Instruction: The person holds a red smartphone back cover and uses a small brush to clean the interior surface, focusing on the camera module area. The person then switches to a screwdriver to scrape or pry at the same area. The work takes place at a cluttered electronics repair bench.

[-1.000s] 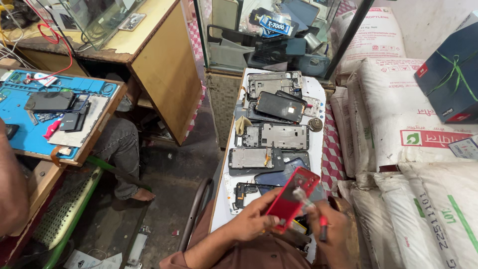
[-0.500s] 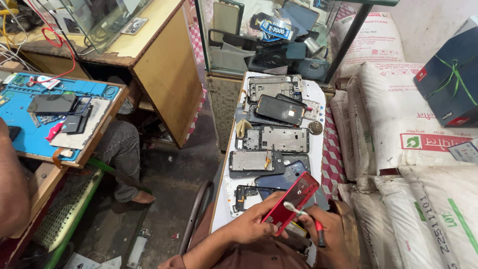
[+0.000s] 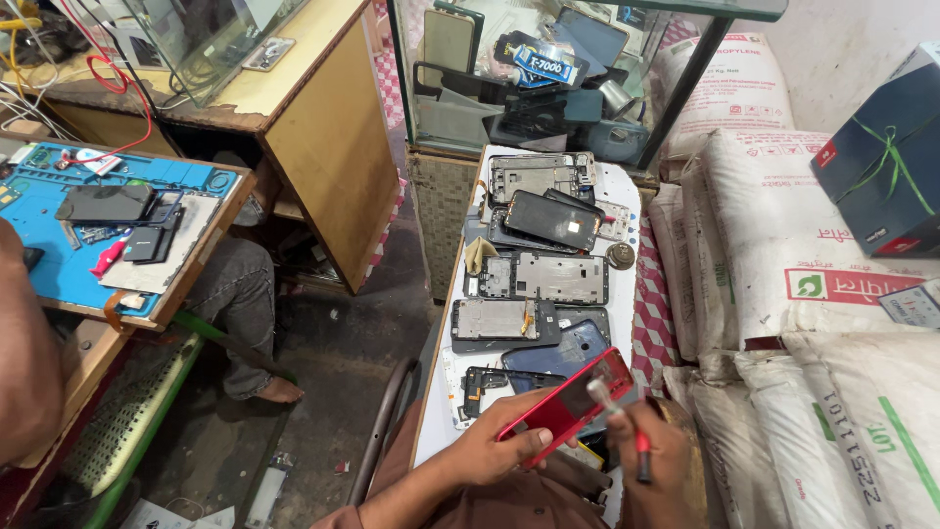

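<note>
My left hand (image 3: 494,449) grips a red phone shell (image 3: 573,402) by its lower edge, tilted up to the right. My right hand (image 3: 658,453) holds a small screwdriver with a red grip (image 3: 627,431), its metal tip resting on the red shell. Both hands are low in the view, over my lap. Just beyond them a narrow white board (image 3: 627,196) carries several opened phones, metal frames (image 3: 537,276) and a dark screen panel (image 3: 553,217).
Another person sits at the left, an arm (image 3: 24,362) and a bare foot (image 3: 264,390) showing, at a blue work mat (image 3: 49,264) with phone parts. A wooden counter (image 3: 323,118), a glass case (image 3: 548,69) of parts and white sacks (image 3: 803,255) surround me.
The red shell has shifted slightly right and lower, and the screwdriver tip has moved up onto it. The view has tilted a little.
</note>
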